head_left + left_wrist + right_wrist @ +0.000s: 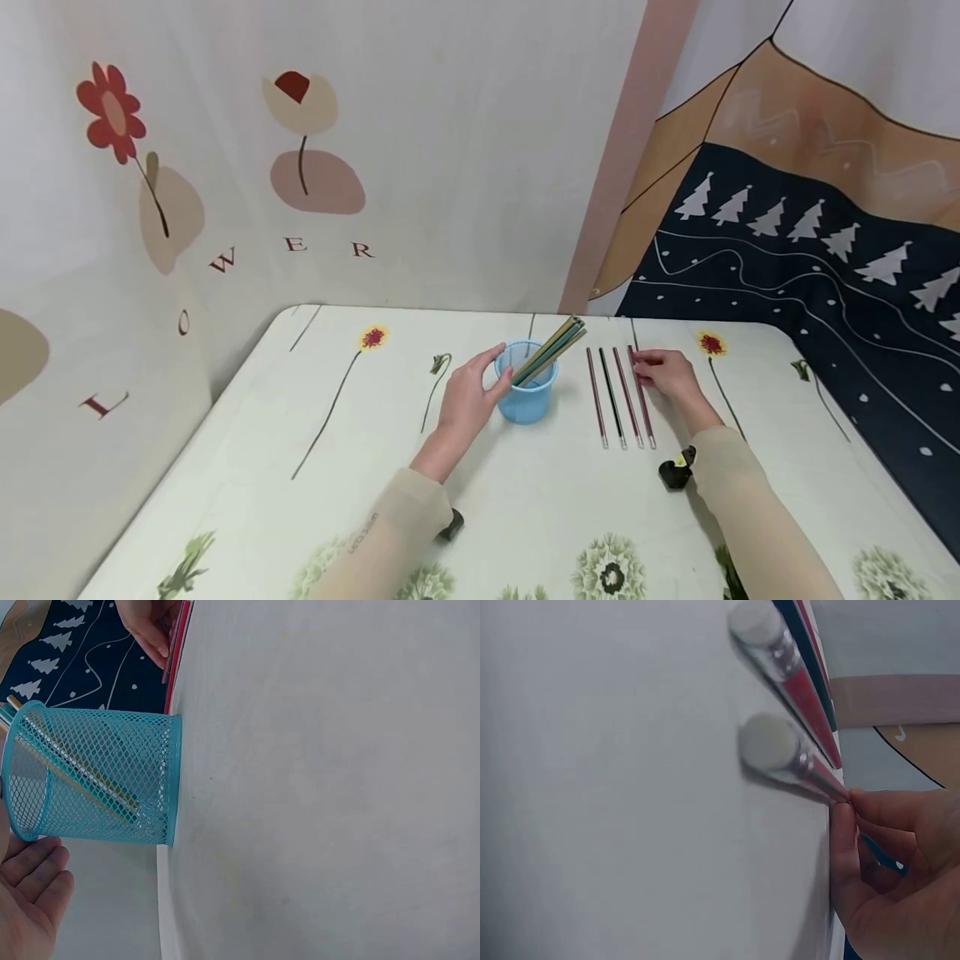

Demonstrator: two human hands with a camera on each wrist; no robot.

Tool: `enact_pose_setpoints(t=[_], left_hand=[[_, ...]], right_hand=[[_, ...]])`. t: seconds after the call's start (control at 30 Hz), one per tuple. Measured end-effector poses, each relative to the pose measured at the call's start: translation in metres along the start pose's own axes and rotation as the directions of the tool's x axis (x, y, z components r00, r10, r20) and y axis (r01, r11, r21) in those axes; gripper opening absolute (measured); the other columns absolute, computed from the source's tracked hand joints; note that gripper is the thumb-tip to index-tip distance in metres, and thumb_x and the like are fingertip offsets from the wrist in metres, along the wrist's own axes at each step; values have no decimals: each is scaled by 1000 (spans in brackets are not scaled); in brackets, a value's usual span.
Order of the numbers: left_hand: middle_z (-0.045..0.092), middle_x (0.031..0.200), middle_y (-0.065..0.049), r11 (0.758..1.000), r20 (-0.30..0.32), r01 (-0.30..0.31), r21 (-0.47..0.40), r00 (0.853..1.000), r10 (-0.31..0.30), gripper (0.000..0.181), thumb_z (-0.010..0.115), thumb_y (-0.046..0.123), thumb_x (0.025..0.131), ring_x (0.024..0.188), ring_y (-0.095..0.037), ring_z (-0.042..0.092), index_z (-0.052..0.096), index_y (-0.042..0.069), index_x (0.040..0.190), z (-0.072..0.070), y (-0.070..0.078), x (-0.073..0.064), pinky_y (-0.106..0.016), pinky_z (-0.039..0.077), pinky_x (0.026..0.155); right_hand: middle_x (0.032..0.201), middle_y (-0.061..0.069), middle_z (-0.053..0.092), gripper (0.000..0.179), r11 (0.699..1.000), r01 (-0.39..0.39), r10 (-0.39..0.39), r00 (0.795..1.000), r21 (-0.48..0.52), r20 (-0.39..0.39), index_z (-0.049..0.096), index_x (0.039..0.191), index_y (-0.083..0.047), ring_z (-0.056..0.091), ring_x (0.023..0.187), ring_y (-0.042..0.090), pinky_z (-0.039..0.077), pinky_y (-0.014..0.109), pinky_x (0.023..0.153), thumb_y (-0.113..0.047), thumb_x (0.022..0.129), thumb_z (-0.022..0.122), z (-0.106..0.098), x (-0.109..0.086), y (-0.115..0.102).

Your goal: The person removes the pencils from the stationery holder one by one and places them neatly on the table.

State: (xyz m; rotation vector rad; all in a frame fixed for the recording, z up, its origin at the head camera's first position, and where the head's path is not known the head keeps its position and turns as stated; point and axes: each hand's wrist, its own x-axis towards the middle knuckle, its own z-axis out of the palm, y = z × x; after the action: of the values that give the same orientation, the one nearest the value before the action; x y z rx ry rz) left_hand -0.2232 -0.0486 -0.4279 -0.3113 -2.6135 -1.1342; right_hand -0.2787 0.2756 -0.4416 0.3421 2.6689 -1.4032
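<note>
A light blue mesh pencil cup [525, 408] stands upright on the table. Several green and gold pencils [551, 350] lean to the right inside it. My left hand [468, 396] holds the cup at its left side, thumb near the rim; the left wrist view shows its fingers [41, 877] beside the mesh. To the right of the cup lie several pencils in a row: a red one [596, 396], a dark one [611, 396] and two more red ones. My right hand [667, 375] pinches the rightmost red pencil [643, 408] near its far end. White erasers [769, 741] face the right wrist camera.
The table [337, 492] has a white cloth printed with flowers. A pale curtain [450, 150] and a dark printed cloth [750, 258] hang behind it. Black wrist devices [675, 475] sit by both sleeves.
</note>
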Motion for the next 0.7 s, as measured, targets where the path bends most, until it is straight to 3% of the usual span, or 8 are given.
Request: enact_pose_setpoints(t=[0.5,0.7], left_hand=[[62,140,-9,1000,5,1,11,1000,-1,46,62,32,98,130,-29,59,58,15,140,0,1,0,-43,52,106],[62,140,-9,1000,5,3,11,1000,-3,46,62,33,98,130,-29,59,58,15,140,-1,0,0,-43,52,107]], right_hand=[[126,28,61,37,1000,-17,17,1000,-7,-18,60,131,6,63,83,8,59,18,71,-10,98,59,-1,-3,-1],[132,27,60,38,998,-14,13,1000,-56,-24,60,133,4,64,85,9,56,14,69,-10,98,58,2,0,-1]])
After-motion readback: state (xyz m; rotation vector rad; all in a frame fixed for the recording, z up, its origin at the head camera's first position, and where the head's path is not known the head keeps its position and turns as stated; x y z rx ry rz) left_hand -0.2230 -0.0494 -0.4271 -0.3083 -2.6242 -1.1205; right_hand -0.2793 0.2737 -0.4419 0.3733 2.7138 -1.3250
